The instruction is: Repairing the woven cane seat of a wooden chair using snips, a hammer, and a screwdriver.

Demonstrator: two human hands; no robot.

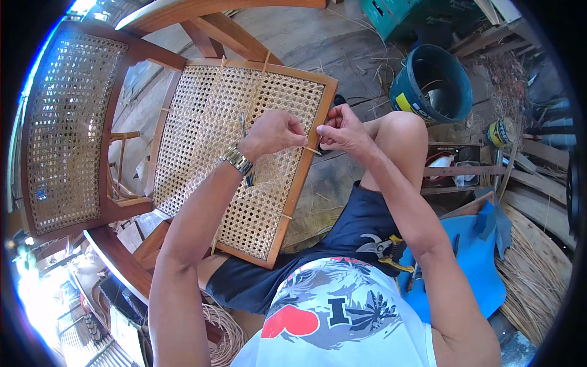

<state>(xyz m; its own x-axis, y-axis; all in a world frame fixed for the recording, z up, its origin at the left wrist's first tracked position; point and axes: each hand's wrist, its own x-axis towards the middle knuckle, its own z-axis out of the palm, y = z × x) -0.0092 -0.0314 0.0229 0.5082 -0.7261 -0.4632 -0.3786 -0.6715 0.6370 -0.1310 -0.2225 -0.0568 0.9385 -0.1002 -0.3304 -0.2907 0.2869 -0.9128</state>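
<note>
A chair's woven cane seat [195, 116] in a brown wooden frame lies tilted across my lap. My left hand [275, 131], with a metal watch [236, 159] at the wrist, is over the weave. Its thumb and fingertips are pinched by a short cane strip [313, 150] at the seat's right rail. Just outside that rail my right hand [346, 129] is closed, thumb against fingers; whatever it grips is too thin to make out. A slender pointed tool [249, 178] lies on the cane, partly hidden under my left wrist. More cane ends stick out around the frame.
The chair's cane back [67, 131] rises at the left. A dark green bucket [433, 82] and a green crate [416, 15] stand at the far right. Pruning shears [382, 248] rest by my right thigh, near a blue sheet [455, 269] and loose cane strands [532, 269].
</note>
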